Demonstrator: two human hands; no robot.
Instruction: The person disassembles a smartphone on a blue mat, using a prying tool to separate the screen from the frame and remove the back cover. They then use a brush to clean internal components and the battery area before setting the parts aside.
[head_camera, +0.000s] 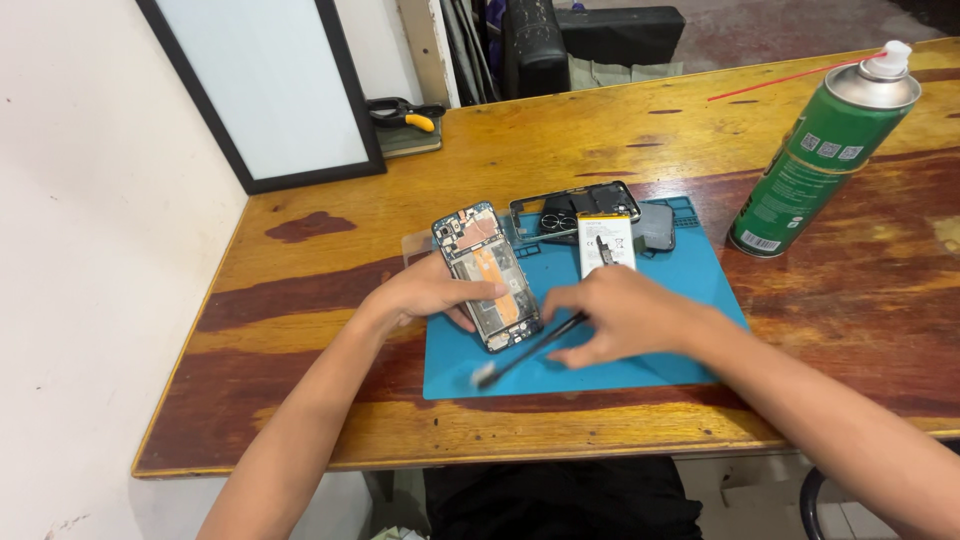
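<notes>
I see the left hand (432, 292) wrapped around the opened phone (487, 276), propping it tilted on the left part of the blue mat (640, 375). The right hand (622, 315) pinches a slim black brush (528, 352) (its pale tip blurred) against the phone's near end. A white battery (606, 243) lies just beyond; a green spray can (822, 150) stands far right.

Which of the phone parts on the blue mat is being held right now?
The opened phone body, gripped by the left hand; the back frame, battery and dark cover lie untouched behind.
</notes>
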